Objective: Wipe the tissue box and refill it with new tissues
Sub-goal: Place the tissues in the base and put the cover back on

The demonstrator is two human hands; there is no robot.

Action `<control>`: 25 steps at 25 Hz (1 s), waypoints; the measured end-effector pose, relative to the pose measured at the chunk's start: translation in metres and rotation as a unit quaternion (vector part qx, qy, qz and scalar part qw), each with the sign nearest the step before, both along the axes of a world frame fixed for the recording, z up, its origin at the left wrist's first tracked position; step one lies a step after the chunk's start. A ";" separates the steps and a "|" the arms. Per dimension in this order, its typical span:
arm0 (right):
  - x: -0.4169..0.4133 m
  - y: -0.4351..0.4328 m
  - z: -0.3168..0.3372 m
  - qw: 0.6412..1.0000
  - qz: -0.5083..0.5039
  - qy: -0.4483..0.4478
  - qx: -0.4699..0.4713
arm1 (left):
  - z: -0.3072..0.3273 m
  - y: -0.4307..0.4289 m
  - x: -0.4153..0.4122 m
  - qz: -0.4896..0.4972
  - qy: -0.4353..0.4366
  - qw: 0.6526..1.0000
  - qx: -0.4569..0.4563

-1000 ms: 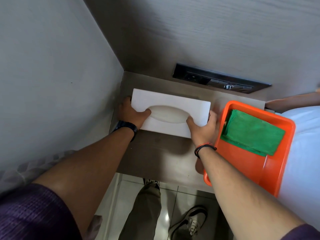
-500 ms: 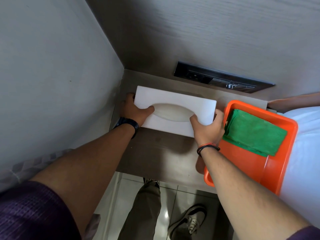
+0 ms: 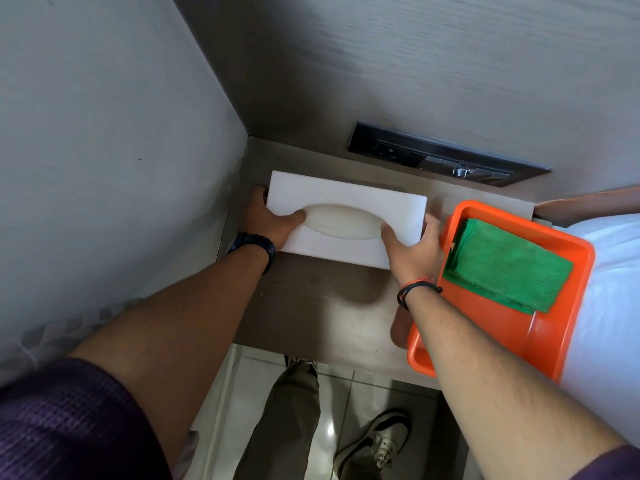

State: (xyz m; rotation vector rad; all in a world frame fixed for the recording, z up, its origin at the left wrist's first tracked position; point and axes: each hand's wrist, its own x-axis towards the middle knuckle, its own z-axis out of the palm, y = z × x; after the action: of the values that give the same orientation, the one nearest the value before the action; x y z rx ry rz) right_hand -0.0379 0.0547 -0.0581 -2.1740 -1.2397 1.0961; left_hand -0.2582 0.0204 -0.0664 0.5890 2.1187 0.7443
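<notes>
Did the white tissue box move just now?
No, not noticeably. The white rectangular tissue box keeps about the same spot below the dark wall socket panel and the same small gap from the orange plastic tray.

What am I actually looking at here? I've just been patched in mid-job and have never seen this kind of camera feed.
There is no machine: a person is working with bare hands, and the single picture comes from a wide-angle camera worn on their head, looking down. The left hand and the right hand each grip one end of a white tissue box, thumbs at its oval opening. I see no tissue poking out. The box is over a small brown shelf in a corner. Beside it on the right sits an orange tray holding a folded green cloth. A dark socket panel is set in the back wall. Below are the person's legs and shoes.
</notes>
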 end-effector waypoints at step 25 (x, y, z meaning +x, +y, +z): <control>-0.081 0.032 0.000 0.747 0.572 -0.339 0.025 | -0.012 -0.005 0.013 -0.444 0.305 0.842 -0.021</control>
State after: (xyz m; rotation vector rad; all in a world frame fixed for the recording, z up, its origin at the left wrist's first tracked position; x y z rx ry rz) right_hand -0.1192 0.0863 -0.0584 -1.6534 -3.1055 0.4887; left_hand -0.2455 0.0158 -0.0780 1.7979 2.0232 -0.0504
